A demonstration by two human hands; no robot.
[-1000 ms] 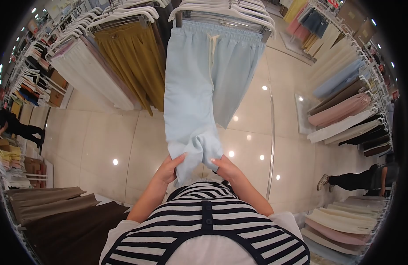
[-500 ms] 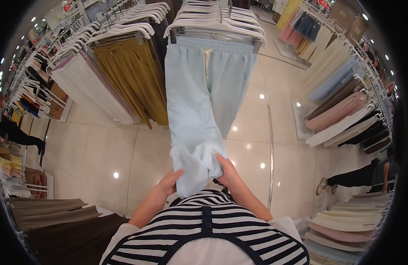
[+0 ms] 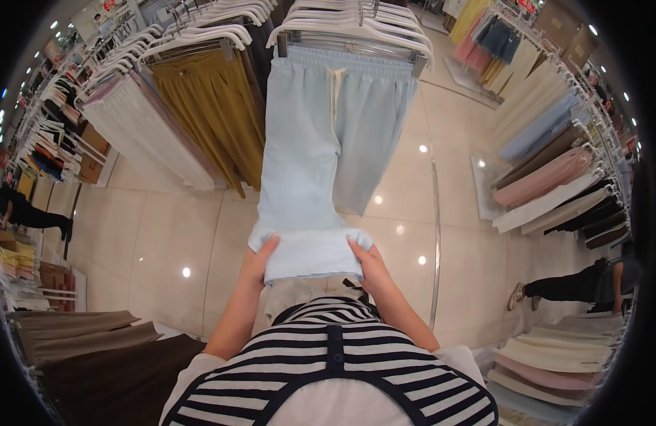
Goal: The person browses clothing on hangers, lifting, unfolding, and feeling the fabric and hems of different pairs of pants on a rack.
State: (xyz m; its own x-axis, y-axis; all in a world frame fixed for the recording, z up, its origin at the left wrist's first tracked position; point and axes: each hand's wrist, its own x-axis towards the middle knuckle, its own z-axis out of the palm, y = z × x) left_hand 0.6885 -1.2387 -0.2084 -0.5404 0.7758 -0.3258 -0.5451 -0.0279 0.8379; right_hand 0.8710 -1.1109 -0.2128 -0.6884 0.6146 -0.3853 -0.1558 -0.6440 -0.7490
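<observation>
Light blue trousers (image 3: 306, 156) with an elastic waist and a pale drawstring (image 3: 335, 92) hang by clips from a white hanger (image 3: 356, 35). One trouser leg is pulled toward me, its lower end folded back into a wide flat band. My left hand (image 3: 260, 261) grips the left side of this band, thumb on top. On the opposite side my right hand (image 3: 367, 263) grips it the same way. The fingers of both hands are mostly hidden beneath the cloth. The other leg hangs down freely.
Mustard trousers (image 3: 211, 113) and white trousers (image 3: 147, 135) hang at the left. More racks of clothing (image 3: 555, 177) line the right side, with brown garments (image 3: 79, 341) at lower left. A person's dark-clothed legs (image 3: 565, 287) show at right, another person (image 3: 33, 213) at far left.
The bunched trouser leg end is now spread out flat and folded back between my hands. My left hand has moved up and left, and the leg is stretched wider.
</observation>
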